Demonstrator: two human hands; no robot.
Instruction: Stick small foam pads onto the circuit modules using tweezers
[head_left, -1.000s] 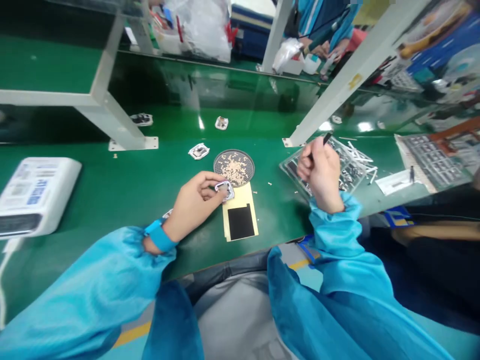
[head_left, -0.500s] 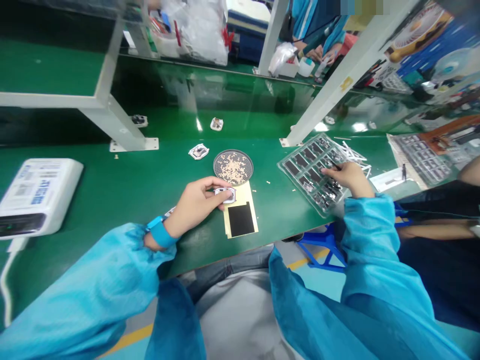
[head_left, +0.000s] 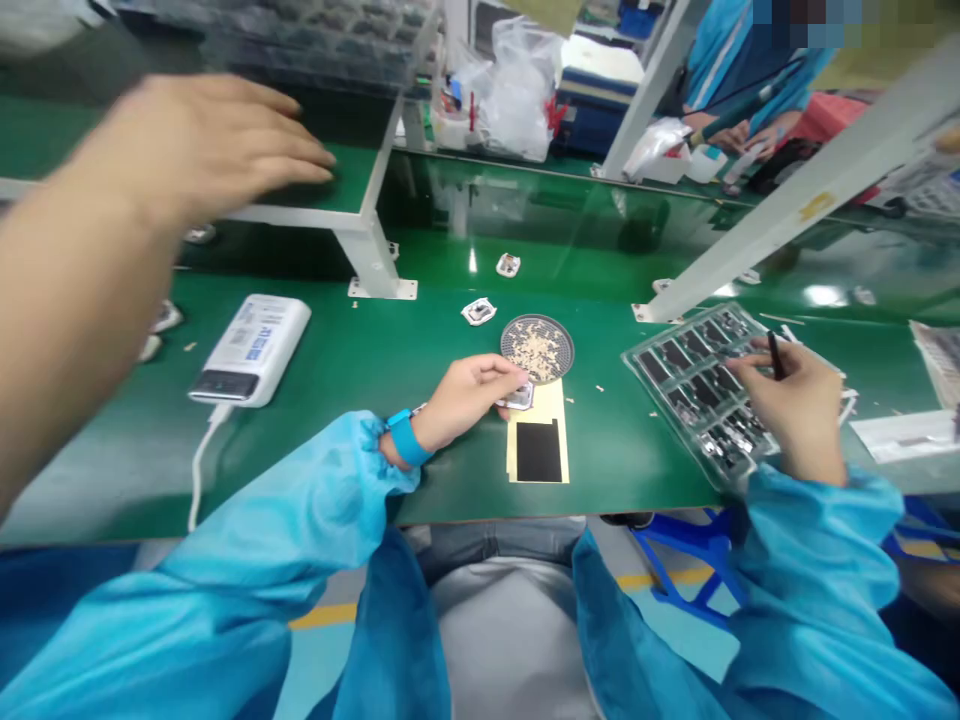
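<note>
My left hand [head_left: 476, 400] is closed on a small white-framed part [head_left: 519, 396], just below a round dish [head_left: 537, 348] of tiny beige pieces. Under that part lies a yellow sheet [head_left: 559, 405] with a black square [head_left: 538, 452] on it. Over the right side of a clear compartment tray [head_left: 679, 385], my right hand [head_left: 799, 395] pinches a dark, slim tool [head_left: 775, 356]. The tray's compartments hold dark and shiny pieces. Whether the tool's tip touches any of them cannot be made out.
Another person's bare hand [head_left: 225, 150] reaches in at the upper left, over the shelf. Below it stands a white device [head_left: 251, 350] with a cable. Two more white-framed parts [head_left: 478, 311] lie behind the dish. White metal posts [head_left: 371, 255] rise from the bench.
The view has turned left, so the bench items sit farther right. Another person's arm has come in at the left. My right hand has lifted and the dark tool stands more upright.
</note>
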